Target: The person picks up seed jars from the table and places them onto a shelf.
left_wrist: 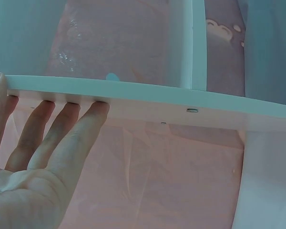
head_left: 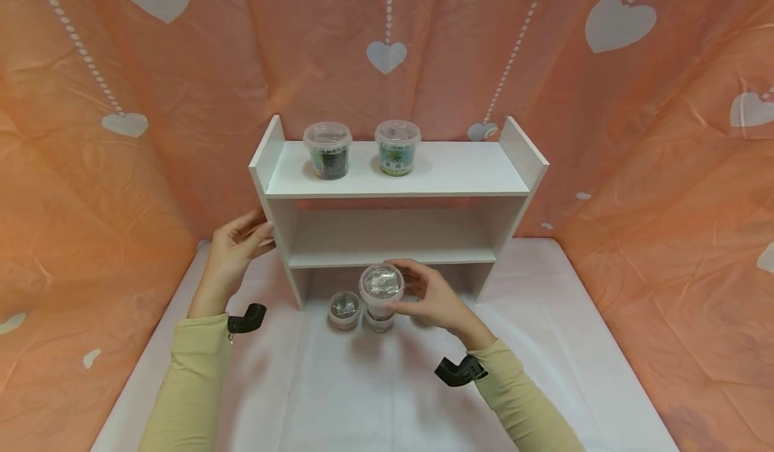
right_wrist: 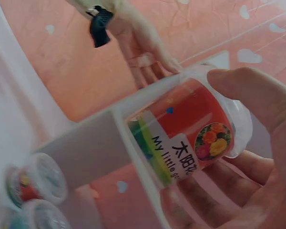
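My right hand (head_left: 438, 301) grips a clear plastic tub (head_left: 382, 284) with a lid, held above the table before the shelf unit (head_left: 396, 237). Up close, the tub (right_wrist: 183, 133) has a red label with flowers and "My little" lettering. Below it, a similar tub (head_left: 379, 322) stands on the table, partly hidden, beside another lidded tub (head_left: 345, 309). Something behind the right hand is mostly covered. At the unit's left panel, my left hand (head_left: 232, 254) touches the outer side with extended fingertips (left_wrist: 101, 109), its thumb at the front edge.
On the top shelf stand two more lidded tubs, one dark inside (head_left: 328, 151) and one with a green label (head_left: 397, 148). White cloth (head_left: 338, 398) covers the table. Orange curtains (head_left: 326, 49) with pale hearts hang behind and at both sides.
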Action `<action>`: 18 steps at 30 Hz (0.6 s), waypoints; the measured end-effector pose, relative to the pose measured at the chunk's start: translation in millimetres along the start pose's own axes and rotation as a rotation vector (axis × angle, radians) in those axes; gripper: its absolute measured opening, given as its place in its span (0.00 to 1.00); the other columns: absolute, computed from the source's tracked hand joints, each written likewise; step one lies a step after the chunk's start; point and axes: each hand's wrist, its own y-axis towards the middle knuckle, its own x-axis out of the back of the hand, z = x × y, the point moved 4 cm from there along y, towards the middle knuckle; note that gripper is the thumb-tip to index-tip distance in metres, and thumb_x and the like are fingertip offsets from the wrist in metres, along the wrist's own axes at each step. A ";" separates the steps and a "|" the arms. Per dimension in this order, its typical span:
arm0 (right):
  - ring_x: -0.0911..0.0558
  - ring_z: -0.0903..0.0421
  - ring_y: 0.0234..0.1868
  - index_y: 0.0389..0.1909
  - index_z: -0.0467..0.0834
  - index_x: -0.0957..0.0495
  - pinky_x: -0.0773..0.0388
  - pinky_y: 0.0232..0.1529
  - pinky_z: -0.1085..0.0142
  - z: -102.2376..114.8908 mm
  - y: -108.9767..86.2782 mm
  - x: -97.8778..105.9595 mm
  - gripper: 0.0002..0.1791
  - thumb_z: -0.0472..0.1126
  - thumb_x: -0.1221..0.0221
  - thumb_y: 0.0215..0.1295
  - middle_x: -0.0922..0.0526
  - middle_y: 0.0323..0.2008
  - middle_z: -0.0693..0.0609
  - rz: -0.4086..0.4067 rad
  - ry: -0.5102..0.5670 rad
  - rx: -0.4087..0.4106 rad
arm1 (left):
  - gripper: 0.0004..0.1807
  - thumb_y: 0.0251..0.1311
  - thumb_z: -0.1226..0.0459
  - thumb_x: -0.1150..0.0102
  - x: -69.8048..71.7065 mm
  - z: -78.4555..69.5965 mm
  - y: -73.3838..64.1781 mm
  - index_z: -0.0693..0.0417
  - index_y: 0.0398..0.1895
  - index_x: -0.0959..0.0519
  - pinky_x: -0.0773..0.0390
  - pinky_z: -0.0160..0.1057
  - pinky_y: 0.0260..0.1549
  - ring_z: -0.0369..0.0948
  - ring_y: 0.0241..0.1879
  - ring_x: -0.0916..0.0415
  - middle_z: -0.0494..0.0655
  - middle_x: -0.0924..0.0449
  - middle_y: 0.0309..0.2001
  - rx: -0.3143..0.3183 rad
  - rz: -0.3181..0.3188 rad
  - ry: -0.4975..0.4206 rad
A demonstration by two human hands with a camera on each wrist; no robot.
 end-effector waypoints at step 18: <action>0.25 0.47 0.56 0.64 0.38 0.33 0.24 0.54 0.56 37.5 2.8 49.1 0.36 0.27 0.32 0.53 0.27 0.57 0.42 -0.041 -0.042 0.027 | 0.26 0.63 0.70 0.42 -0.4 -0.6 -0.2 0.64 0.65 0.32 0.19 0.37 0.40 0.38 0.43 0.20 0.42 0.23 0.51 0.006 -0.005 0.013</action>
